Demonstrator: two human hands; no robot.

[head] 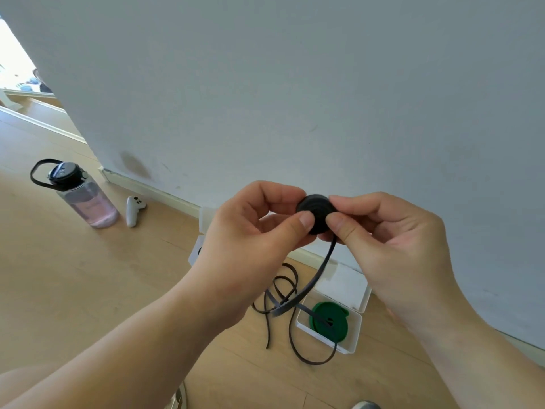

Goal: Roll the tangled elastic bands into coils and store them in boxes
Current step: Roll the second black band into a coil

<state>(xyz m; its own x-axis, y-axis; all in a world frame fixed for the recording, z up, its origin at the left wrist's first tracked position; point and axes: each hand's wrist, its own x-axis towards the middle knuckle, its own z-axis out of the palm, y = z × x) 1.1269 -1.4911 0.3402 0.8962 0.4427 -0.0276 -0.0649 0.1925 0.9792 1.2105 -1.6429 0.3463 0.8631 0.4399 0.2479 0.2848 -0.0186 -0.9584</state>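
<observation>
Left grip (253, 231) and right grip (392, 231) both pinch the black coil (315, 211); loose tail (318, 273) hangs off its right-grip side toward the floor (88, 290).

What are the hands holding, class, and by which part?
The left hand and right hand both pinch the black elastic band by its rolled coil, thumbs on its near face; the rest hangs loose.
</observation>
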